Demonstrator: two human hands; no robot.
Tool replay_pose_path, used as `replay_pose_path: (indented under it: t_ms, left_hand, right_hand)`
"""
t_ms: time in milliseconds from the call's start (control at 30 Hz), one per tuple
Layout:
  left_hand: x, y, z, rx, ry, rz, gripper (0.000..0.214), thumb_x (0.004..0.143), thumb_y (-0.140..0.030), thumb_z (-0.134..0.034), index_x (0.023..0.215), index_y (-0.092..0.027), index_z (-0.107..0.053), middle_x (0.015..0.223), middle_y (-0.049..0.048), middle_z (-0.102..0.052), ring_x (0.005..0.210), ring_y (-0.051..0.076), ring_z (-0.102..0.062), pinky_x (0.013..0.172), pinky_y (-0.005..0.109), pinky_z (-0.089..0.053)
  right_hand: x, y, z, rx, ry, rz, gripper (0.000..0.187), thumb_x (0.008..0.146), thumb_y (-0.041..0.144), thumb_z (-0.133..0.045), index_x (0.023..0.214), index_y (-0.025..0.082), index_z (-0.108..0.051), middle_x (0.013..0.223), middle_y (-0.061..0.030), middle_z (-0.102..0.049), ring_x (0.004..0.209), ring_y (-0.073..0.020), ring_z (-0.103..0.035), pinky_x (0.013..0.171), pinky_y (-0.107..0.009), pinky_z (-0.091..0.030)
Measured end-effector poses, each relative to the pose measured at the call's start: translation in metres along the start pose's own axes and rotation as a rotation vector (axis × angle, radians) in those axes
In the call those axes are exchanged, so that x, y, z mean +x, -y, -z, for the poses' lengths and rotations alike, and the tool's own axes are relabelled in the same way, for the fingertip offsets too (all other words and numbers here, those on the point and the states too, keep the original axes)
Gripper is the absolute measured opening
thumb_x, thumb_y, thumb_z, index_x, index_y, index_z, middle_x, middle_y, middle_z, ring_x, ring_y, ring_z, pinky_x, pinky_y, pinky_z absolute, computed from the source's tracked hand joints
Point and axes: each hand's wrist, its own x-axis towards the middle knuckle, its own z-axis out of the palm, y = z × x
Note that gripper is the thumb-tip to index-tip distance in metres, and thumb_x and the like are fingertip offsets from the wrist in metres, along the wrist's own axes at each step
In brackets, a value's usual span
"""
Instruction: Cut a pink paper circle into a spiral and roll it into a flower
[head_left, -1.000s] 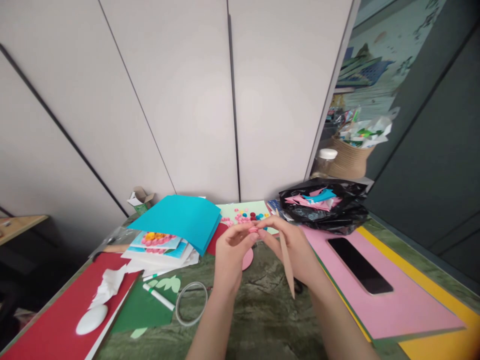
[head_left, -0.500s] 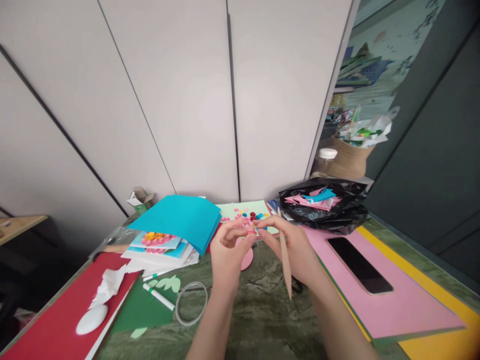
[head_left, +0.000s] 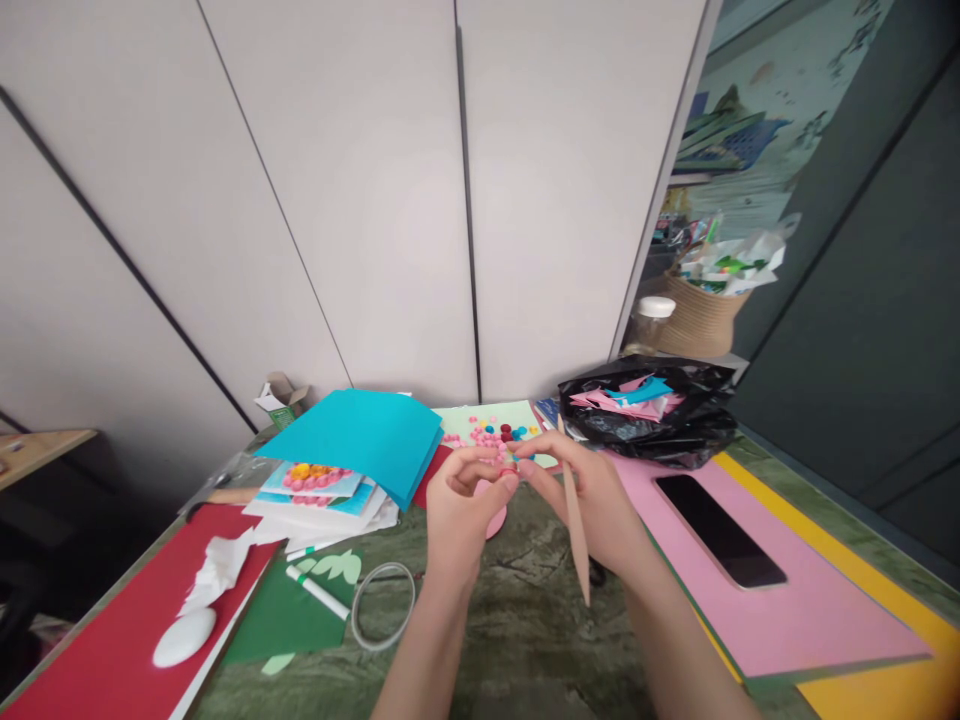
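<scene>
L hand [head_left: 459,520] pinches pink piece [head_left: 510,468] at its 2 o'clock — R hand [head_left: 598,502], clasping stick [head_left: 575,520] approx. 12-to-6, is v. near, contact unclear.

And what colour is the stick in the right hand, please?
The stick is light tan; it shows in the head view.

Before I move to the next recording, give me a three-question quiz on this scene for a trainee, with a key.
1. True or false: the left hand holds the white marker.
2. Which hand holds the tan pointed stick? A) left B) right C) neither
3. What does the phone lie on?

Key: 1. False; it pinches a small pink piece. 2. B, the right hand. 3. The pink sheet.
</scene>
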Motion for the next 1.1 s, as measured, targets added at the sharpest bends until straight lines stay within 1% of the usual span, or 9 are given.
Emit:
replay_pose_path:
  t_ms: [100,233,300,433,633,767,867,967,1100]
  left_hand:
    - [0.0008,0.0008,0.0006,0.004,0.026,0.008,0.028,0.061,-0.014,-0.075,0.085,-0.016,-0.06,0.063,-0.0014,-0.067,0.064,0.01,-0.06,0.069,0.021,-0.046]
    - [0.0033,0.002,0.0015,0.053,0.155,0.058,0.033,0.063,-0.018,-0.075,0.093,-0.016,-0.059,0.068,0.0013,-0.068,0.069,0.012,-0.062,0.068,0.022,-0.047]
    - [0.0044,0.0039,0.0023,0.078,0.178,0.054,0.03,0.065,-0.019,-0.074,0.091,-0.017,-0.06,0.073,0.0031,-0.07,0.073,0.013,-0.064,0.069,0.023,-0.048]
    - [0.0055,0.0093,0.0046,0.069,0.167,0.021,0.021,0.064,-0.019,-0.074,0.082,-0.017,-0.064,0.082,0.0036,-0.07,0.078,0.014,-0.064,0.072,0.023,-0.049]
    - [0.0045,0.0054,0.0024,-0.025,0.17,0.054,0.018,0.064,-0.017,-0.074,0.081,-0.017,-0.068,0.089,0.0044,-0.071,0.084,0.014,-0.065,0.075,0.023,-0.05]
    - [0.0044,0.002,0.0005,-0.067,0.148,0.058,0.021,0.064,-0.018,-0.074,0.084,-0.017,-0.068,0.087,0.0055,-0.071,0.082,0.015,-0.065,0.076,0.025,-0.05]
    - [0.0053,0.0035,0.0012,-0.115,0.131,0.072,0.021,0.066,-0.019,-0.073,0.085,-0.017,-0.067,0.084,0.0044,-0.071,0.081,0.013,-0.065,0.076,0.024,-0.049]
    - [0.0056,0.0049,0.0017,-0.142,0.113,0.09,0.02,0.068,-0.02,-0.072,0.087,-0.019,-0.066,0.087,0.0036,-0.071,0.082,0.013,-0.064,0.075,0.023,-0.048]
    - [0.0052,0.0033,0.0008,-0.172,0.108,0.11,0.016,0.067,-0.021,-0.073,0.081,-0.018,-0.066,0.088,0.004,-0.071,0.085,0.013,-0.064,0.076,0.023,-0.047]
  right_hand:
    - [-0.0008,-0.0001,0.0009,0.018,0.003,0.018,0.011,0.084,0.028,-0.056,0.092,0.024,-0.061,0.095,-0.0014,-0.067,0.086,-0.0158,-0.062,0.074,-0.026,-0.045]
    - [-0.0011,-0.0008,0.0022,0.009,0.016,0.041,0.013,0.083,0.028,-0.058,0.094,0.024,-0.061,0.097,-0.0019,-0.067,0.088,-0.0168,-0.061,0.077,-0.027,-0.045]
    - [-0.0006,-0.0015,0.0024,-0.008,0.027,0.029,0.014,0.082,0.028,-0.059,0.095,0.024,-0.062,0.099,-0.0019,-0.067,0.09,-0.0173,-0.061,0.078,-0.028,-0.045]
    - [0.0004,-0.0033,0.002,-0.022,0.006,0.011,0.01,0.082,0.03,-0.058,0.09,0.024,-0.062,0.097,-0.0015,-0.068,0.088,-0.0174,-0.062,0.077,-0.029,-0.044]
    - [-0.0001,-0.002,0.002,-0.015,-0.01,0.001,0.011,0.083,0.032,-0.056,0.085,0.023,-0.061,0.096,-0.0027,-0.068,0.087,-0.018,-0.062,0.075,-0.029,-0.045]
    - [0.0003,0.0001,0.0026,-0.03,-0.005,-0.001,0.013,0.085,0.032,-0.054,0.083,0.022,-0.061,0.095,-0.0036,-0.068,0.084,-0.0182,-0.062,0.073,-0.029,-0.046]
    - [0.0009,0.0007,0.003,-0.044,-0.003,0.009,0.013,0.085,0.032,-0.053,0.082,0.022,-0.061,0.093,-0.003,-0.069,0.081,-0.0176,-0.062,0.071,-0.028,-0.046]
    - [0.0008,0.0004,0.0031,-0.049,0.004,0.006,0.013,0.085,0.032,-0.053,0.083,0.022,-0.061,0.093,-0.0026,-0.069,0.083,-0.0175,-0.062,0.071,-0.027,-0.046]
    - [0.0,-0.0006,0.0028,-0.062,-0.013,0.006,0.013,0.085,0.032,-0.054,0.084,0.022,-0.061,0.096,-0.0032,-0.069,0.083,-0.018,-0.063,0.072,-0.028,-0.046]
